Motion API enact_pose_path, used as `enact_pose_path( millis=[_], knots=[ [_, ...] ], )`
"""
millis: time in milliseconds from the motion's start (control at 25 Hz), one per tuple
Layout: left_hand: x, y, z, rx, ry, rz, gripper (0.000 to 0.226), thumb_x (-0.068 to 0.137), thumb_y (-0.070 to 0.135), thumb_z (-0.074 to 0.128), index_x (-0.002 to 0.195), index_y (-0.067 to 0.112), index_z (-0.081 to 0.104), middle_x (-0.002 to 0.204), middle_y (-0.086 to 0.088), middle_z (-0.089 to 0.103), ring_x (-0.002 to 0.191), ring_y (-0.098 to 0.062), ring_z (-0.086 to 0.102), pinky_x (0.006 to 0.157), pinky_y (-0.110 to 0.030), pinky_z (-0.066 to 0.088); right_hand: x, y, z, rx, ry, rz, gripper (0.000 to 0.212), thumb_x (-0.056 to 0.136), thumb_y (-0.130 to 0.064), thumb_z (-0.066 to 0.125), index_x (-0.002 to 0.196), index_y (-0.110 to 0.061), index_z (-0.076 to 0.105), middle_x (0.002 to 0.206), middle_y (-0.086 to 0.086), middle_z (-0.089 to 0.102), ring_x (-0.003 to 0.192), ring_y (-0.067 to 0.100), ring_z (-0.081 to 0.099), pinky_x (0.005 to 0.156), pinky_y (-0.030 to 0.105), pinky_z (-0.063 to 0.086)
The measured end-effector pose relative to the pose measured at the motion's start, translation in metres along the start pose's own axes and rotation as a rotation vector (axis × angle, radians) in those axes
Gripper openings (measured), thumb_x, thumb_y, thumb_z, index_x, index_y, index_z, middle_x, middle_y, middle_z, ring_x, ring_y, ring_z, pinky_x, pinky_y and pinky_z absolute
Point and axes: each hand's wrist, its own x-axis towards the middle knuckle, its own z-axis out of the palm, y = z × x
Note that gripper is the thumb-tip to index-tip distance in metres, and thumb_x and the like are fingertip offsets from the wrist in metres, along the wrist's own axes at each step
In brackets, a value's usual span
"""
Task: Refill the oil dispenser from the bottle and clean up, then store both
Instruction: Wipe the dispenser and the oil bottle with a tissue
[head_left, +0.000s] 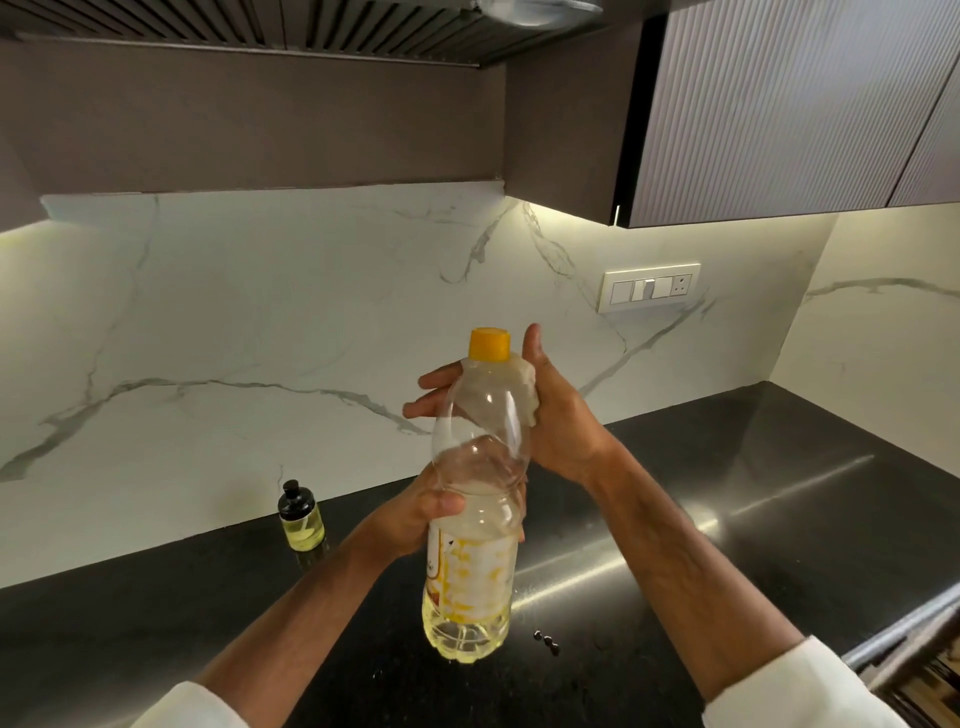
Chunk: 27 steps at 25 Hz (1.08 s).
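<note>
While the clear plastic oil bottle with the yellow screw cap (475, 499) is being held upright above the black polished stone counter (727, 519), pale yellow oil is filling only its lower part and the upper half is showing empty and see-through. A yellow and white label is wrapping around its lower body, and the cap is sitting on the neck. The left hand (415, 512) is gripping the bottle around its middle, fingers curled round the far side and thumb lying across the front. The right hand (540, 410) is pressing a crumpled white cloth or tissue (519, 382) against the bottle's shoulder just below the cap, fingers wrapping behind the neck and showing through on the left side. Standing on the counter near the white marble backsplash (260, 338), well to the left of the bottle, is the small glass oil dispenser with a black pump top (300, 517), holding yellow oil. A few small dark bits (548, 642) are lying on the counter just right of the bottle's base. A white switch panel (649, 287) is sitting on the wall below the grey fluted cabinet (779, 104).
</note>
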Motion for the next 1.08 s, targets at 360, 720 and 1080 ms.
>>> enact_pose_path(
  millis=[360, 720, 1080],
  knots=[
    [0.006, -0.011, 0.003, -0.061, 0.015, 0.034, 0.075, 0.088, 0.042, 0.074, 0.133, -0.008, 0.039, 0.114, -0.019, 0.069, 0.100, -0.031, 0.070, 0.085, -0.041, 0.057, -0.002, -0.001, 0.010, 0.086, 0.021, -0.070, 0.078, 0.087, -0.074, 0.021, 0.102, -0.027, 0.081, 0.109, 0.002, 0.077, 0.108, 0.019, 0.071, 0.095, 0.035, 0.056],
    [0.014, 0.019, 0.013, 0.187, 0.545, 0.152, 0.058, 0.076, 0.052, 0.082, 0.123, 0.020, 0.070, 0.116, -0.009, 0.075, 0.110, -0.028, 0.071, 0.094, -0.046, 0.057, -0.021, 0.057, 0.038, -0.260, 0.357, -0.226, 0.069, 0.097, -0.071, 0.032, 0.159, -0.047, 0.012, 0.157, -0.013, 0.042, 0.141, 0.014, 0.048, 0.111, 0.042, 0.048],
    [0.020, 0.028, 0.012, 0.697, 0.844, -0.026, 0.075, 0.067, 0.063, 0.074, 0.127, 0.021, 0.056, 0.115, 0.007, 0.070, 0.098, -0.009, 0.069, 0.089, -0.032, 0.059, -0.002, 0.017, 0.019, -1.949, 0.568, -0.590, 0.070, 0.105, -0.056, 0.033, 0.164, -0.025, 0.012, 0.172, 0.006, -0.003, 0.156, 0.033, -0.013, 0.120, 0.067, -0.012]
  ],
)
